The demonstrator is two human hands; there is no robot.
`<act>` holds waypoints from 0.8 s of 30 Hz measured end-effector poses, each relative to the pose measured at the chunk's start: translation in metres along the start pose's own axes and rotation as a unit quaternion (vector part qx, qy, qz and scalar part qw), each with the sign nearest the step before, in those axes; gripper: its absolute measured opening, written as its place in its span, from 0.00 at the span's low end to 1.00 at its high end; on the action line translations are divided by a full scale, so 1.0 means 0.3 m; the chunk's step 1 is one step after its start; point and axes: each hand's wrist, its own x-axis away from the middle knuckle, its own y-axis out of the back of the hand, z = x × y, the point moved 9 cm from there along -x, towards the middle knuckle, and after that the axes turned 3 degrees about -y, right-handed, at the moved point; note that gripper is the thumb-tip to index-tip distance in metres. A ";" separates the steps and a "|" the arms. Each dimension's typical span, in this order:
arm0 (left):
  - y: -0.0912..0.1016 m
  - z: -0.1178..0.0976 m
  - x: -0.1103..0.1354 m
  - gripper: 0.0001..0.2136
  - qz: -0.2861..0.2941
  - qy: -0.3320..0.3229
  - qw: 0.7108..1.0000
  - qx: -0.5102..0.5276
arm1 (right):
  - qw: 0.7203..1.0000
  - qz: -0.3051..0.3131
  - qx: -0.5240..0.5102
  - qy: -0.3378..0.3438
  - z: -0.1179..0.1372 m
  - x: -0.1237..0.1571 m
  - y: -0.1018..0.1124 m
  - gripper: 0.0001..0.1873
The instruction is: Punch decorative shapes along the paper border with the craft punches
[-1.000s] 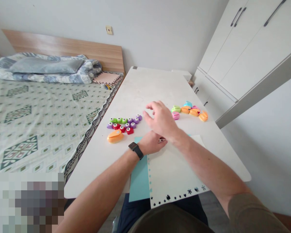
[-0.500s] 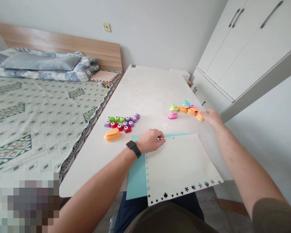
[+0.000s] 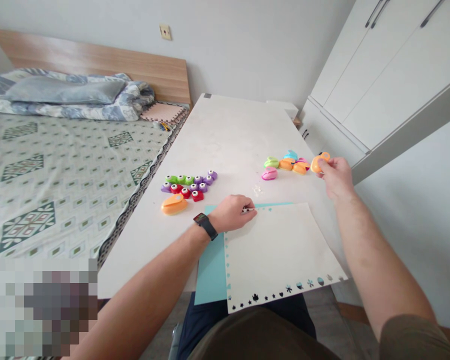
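Note:
My right hand (image 3: 335,175) is closed on an orange paper punch (image 3: 318,161) and holds it just above the table, at the right end of a cluster of coloured punches (image 3: 285,166). My left hand (image 3: 232,212) is curled into a fist and presses on the top left corner of a cream sheet (image 3: 277,252) with shapes punched along its left and bottom edges. A light blue sheet (image 3: 210,272) lies under the cream one. A black watch (image 3: 205,225) is on my left wrist.
Small green, purple and red punches (image 3: 189,184) lie in rows left of centre, with a larger orange punch (image 3: 174,204) in front of them. The white table (image 3: 225,140) stands beside a bed (image 3: 60,165) on the left. White wardrobes (image 3: 378,75) stand on the right.
My right hand swung from the middle of the table to the right cluster, closed on the orange punch there and lifted it. My left hand stayed on the cream sheet.

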 end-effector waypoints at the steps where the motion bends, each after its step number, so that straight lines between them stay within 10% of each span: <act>1: 0.004 0.000 0.000 0.08 -0.002 0.001 1.000 0.001 | 0.990 0.054 -0.127 -0.002 0.044 0.033 -0.027 0.15; 4: 0.016 0.001 0.002 0.08 -0.004 0.008 1.000 0.008 | 0.917 0.240 -0.319 -0.011 0.198 0.173 -0.123 0.19; 9: 0.037 0.012 0.006 0.09 -0.004 0.028 0.999 0.027 | 0.833 0.439 -0.334 -0.043 0.312 0.387 -0.264 0.25; 16: 0.046 0.030 0.009 0.10 -0.006 0.044 0.998 0.039 | 0.851 0.419 -0.307 -0.074 0.228 0.407 -0.374 0.12; 24: 0.052 0.033 0.003 0.11 -0.010 0.053 0.998 0.041 | 0.927 0.307 -0.215 0.001 0.196 0.369 -0.341 0.10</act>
